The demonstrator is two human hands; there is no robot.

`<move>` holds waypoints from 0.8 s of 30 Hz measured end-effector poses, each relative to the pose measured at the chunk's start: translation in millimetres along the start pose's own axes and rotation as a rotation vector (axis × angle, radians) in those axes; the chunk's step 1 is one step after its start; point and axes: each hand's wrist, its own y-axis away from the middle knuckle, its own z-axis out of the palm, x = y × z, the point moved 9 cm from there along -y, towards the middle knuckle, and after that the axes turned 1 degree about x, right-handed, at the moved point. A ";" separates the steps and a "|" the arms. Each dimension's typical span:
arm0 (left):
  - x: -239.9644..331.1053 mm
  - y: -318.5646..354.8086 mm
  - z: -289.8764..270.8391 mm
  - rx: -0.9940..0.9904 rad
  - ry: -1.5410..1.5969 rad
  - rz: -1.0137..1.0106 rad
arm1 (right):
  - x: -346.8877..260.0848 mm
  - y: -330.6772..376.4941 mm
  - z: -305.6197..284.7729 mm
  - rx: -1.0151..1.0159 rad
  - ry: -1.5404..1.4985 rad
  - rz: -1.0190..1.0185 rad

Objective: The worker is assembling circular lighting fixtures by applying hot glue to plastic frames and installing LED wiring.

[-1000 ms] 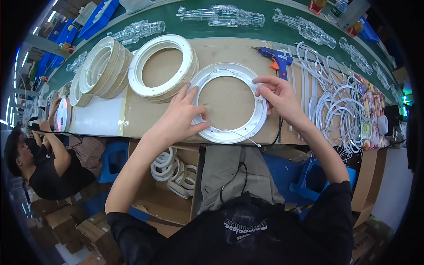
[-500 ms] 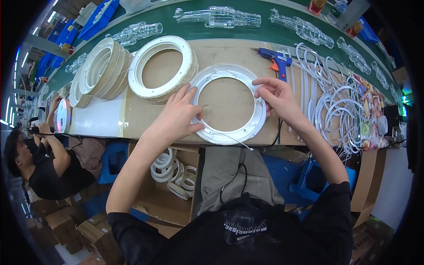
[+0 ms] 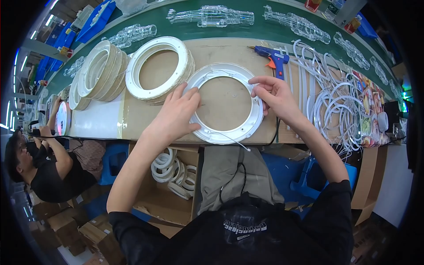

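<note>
The spread fingers of the left hand (image 3: 173, 115) rested on the left side of a flat white ring with a wide open centre (image 3: 250, 125), thumb apart from the others. The right hand (image 3: 279, 99) was curled at the ring's opposite edge, thumb and forefinger a little apart at the rim; whether they pinched anything small there could not be told. The ring lay flat on a cardboard-covered table (image 3: 229, 51), directly in front of the person. A thin white wire (image 3: 233, 139) trailed loose from its near side past the outer edge. Work on this ring looked partway along: it lay apart from the others, its wire end hanging free. Just beyond the left hand stood a stack of similar white rings (image 3: 181, 66), with another leaning group of pale rings (image 3: 117, 77) farther left; whether those were finished was unclear. To the right, untouched, lay a blue glue gun with an orange trigger (image 3: 277, 59) and a tangled heap of white flexible strips (image 3: 332, 104), apparently unused stock.
</note>
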 end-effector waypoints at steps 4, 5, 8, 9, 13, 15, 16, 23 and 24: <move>-3.2 -2.0 3.1 0.036 0.026 -0.005 | -0.6 -0.9 1.2 -0.006 0.003 0.000; -0.8 -1.8 1.7 0.086 0.013 -0.001 | 0.1 -0.6 0.8 -0.005 0.003 0.002; -0.1 -1.6 -1.6 0.132 -0.018 -0.016 | -1.3 -1.5 2.0 -0.008 -0.004 -0.006; -1.3 -1.6 -1.5 0.128 -0.033 -0.031 | -2.6 -1.5 2.0 0.000 0.005 -0.004; 2.7 -7.4 0.8 0.099 -0.130 -0.038 | 1.6 -4.1 -2.2 0.043 0.029 -0.021; 9.9 -15.0 1.9 0.054 -0.210 0.036 | -0.1 -4.5 -3.2 0.059 0.120 -0.032; 7.6 -17.0 1.1 0.057 -0.208 0.033 | -1.7 -4.7 -4.6 0.078 0.208 -0.043; 1.7 -19.9 14.3 -0.013 -0.111 0.039 | -10.0 -13.5 -1.9 0.087 0.506 -0.205; 2.3 -19.6 13.3 -0.005 -0.107 0.039 | -11.4 -13.6 -1.8 0.093 0.559 -0.200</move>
